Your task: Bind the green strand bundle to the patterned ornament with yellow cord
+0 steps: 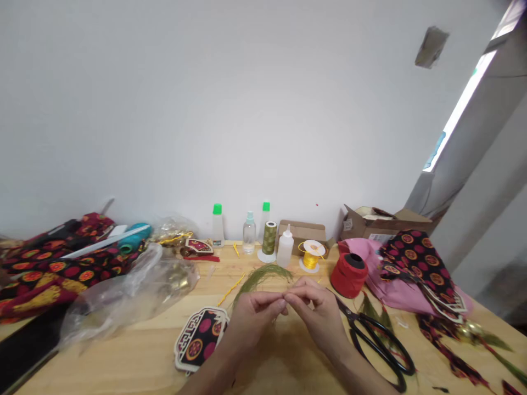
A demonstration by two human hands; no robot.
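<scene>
My left hand [257, 315] and my right hand [315, 310] meet low in the middle of the view, thumbs and forefingers pinched with tips touching. A loose bundle of fine green threads [263, 274] rises from behind my left hand and arches toward my right fingers. Whatever lies between my right fingertips is too small to make out. Beside my left wrist lies a white-framed ornament [201, 340] with dark patterned fabric, and a twisted yellow cord [231, 289] extends behind it. Black-handled scissors [376, 340] lie next to my right forearm, partly hidden by it.
Behind my hands stand a green thread spool [269, 240], a white squeeze bottle [285, 248], a clear bottle [249, 235] and a yellow cord spool [311, 257]. A red thread cone [349, 275] stands right. Plastic bags [119, 302] and patterned fabric [53, 263] lie left.
</scene>
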